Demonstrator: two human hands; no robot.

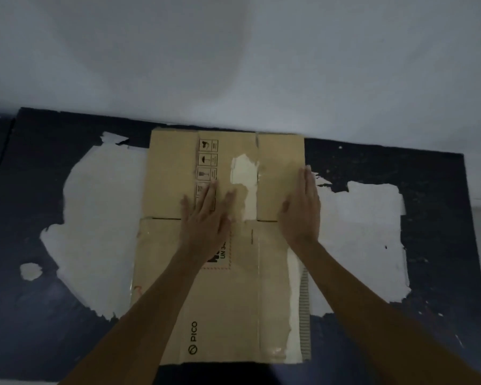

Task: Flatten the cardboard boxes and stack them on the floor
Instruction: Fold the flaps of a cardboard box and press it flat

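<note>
Pressing flattened cardboard box (222,287): left hand (206,218), right hand (300,207).

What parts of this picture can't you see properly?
Head view only:
- Label on the cardboard box: partly covered by the left hand; only "UN 3" reads.
- Handling symbols by that hand's fingers: too small and blurred.
- Anything under the box: hidden by the cardboard.
- Near edge of the box: cut off by shadow and forearms.
- The right hand hides the flap crease beneath.

Both bare arms reach forward and slightly inward, the left hand (206,218) spread flat with palm down and the right hand (301,207) flat too, its fingers held together.
</note>
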